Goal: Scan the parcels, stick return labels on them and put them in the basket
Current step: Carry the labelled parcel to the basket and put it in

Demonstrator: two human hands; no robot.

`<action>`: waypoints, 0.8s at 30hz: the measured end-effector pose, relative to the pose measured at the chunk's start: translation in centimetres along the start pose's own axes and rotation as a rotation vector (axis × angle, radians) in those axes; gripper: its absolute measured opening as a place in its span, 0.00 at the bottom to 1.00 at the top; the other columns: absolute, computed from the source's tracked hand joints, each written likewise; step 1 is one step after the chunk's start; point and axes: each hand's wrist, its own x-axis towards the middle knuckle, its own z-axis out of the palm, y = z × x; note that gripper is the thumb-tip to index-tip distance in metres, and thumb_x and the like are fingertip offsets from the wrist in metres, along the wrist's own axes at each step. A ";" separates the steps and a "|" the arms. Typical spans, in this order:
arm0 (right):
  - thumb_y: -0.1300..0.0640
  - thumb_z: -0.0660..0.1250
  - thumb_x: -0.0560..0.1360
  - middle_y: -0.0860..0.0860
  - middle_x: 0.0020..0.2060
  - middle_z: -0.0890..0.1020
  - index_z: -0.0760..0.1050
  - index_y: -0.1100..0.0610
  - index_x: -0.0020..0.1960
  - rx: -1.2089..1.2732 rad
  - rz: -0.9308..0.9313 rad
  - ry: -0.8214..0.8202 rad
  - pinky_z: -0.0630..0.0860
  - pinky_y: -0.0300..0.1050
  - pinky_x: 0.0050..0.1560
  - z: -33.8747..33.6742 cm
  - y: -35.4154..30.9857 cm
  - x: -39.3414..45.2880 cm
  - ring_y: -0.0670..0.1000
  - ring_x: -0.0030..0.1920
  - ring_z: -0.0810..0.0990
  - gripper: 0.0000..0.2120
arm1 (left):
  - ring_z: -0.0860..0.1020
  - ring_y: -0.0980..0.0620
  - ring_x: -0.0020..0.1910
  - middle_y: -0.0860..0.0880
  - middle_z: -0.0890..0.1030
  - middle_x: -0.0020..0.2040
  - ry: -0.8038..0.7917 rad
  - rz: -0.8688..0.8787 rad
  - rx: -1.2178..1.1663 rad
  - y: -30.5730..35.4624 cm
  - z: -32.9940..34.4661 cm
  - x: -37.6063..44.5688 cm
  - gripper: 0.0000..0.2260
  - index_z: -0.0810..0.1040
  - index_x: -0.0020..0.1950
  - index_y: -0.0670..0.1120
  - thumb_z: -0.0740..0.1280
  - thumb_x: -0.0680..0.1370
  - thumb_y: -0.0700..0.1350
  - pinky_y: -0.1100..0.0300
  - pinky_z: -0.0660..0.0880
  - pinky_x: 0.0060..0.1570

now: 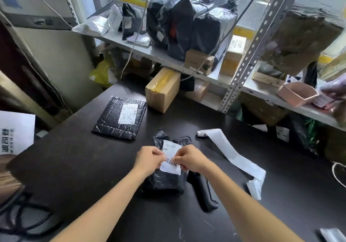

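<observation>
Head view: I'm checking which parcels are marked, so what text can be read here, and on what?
"退回件" on the white return label that both hands pinch over the black bag parcel.
"退" on the label roll.
Large characters on the white sheet at left: blurred.
Shipping labels on the bubble mailer and shelf parcels: too small.

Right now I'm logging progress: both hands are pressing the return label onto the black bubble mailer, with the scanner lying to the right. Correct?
Not quite. The head view shows the left hand and right hand holding the return label over the small black poly parcel; the bubble mailer lies untouched. The scanner is right.
</observation>
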 end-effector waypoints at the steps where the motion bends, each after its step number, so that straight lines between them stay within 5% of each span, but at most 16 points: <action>1: 0.57 0.71 0.75 0.51 0.26 0.78 0.78 0.58 0.35 -0.016 0.018 0.018 0.77 0.42 0.32 0.4 0.1 0.2 0.48 0.26 0.75 0.11 | 0.78 0.54 0.28 0.53 0.80 0.27 0.027 -0.007 0.089 -0.1 0.1 -0.1 0.09 0.82 0.34 0.49 0.74 0.71 0.37 0.63 0.76 0.35; 7: 0.58 0.73 0.69 0.55 0.35 0.83 0.71 0.56 0.35 -0.146 0.102 0.175 0.75 0.43 0.32 2.2 1.1 0.6 0.49 0.33 0.78 0.11 | 0.81 0.48 0.46 0.50 0.84 0.41 0.075 -0.066 0.367 -0.8 0.6 -0.4 0.04 0.81 0.36 0.49 0.73 0.70 0.42 0.61 0.72 0.40; 10: 0.55 0.72 0.69 0.55 0.37 0.83 0.71 0.57 0.35 -0.174 0.131 0.195 0.77 0.49 0.37 2.9 2.1 0.3 0.52 0.39 0.80 0.11 | 0.80 0.47 0.48 0.50 0.82 0.43 0.066 -0.053 0.442 -1.7 0.7 -0.5 0.11 0.76 0.38 0.49 0.77 0.70 0.48 0.58 0.71 0.41; 12: 0.47 0.73 0.70 0.53 0.45 0.81 0.71 0.54 0.43 -0.145 0.186 0.247 0.74 0.47 0.38 3.3 2.3 -0.1 0.55 0.47 0.81 0.15 | 0.78 0.45 0.51 0.48 0.79 0.49 0.061 -0.064 0.472 -2.2 0.6 -0.4 0.18 0.72 0.44 0.48 0.79 0.69 0.54 0.55 0.71 0.43; 16: 0.39 0.77 0.66 0.56 0.58 0.79 0.64 0.60 0.65 -0.103 0.295 0.222 0.75 0.47 0.46 4.7 1.8 -0.2 0.58 0.57 0.80 0.40 | 0.77 0.44 0.60 0.48 0.77 0.58 -0.075 -0.187 0.415 -3.4 -0.3 0.6 0.36 0.72 0.61 0.43 0.78 0.64 0.64 0.56 0.70 0.50; 20: 0.46 0.78 0.67 0.57 0.58 0.79 0.64 0.60 0.64 -0.048 0.320 0.174 0.79 0.49 0.45 6.0 1.3 -0.8 0.58 0.55 0.81 0.36 | 0.82 0.55 0.53 0.55 0.85 0.53 -0.331 -0.127 0.216 -5.1 -1.6 1.3 0.24 0.82 0.58 0.49 0.79 0.65 0.54 0.52 0.77 0.61; 24: 0.53 0.79 0.67 0.55 0.58 0.81 0.66 0.58 0.60 0.019 0.258 0.226 0.78 0.49 0.52 6.5 0.5 -1.9 0.56 0.55 0.80 0.29 | 0.82 0.52 0.50 0.52 0.85 0.51 -0.376 -0.119 0.112 -4.5 -3.5 0.3 0.16 0.77 0.56 0.48 0.77 0.72 0.40 0.55 0.78 0.43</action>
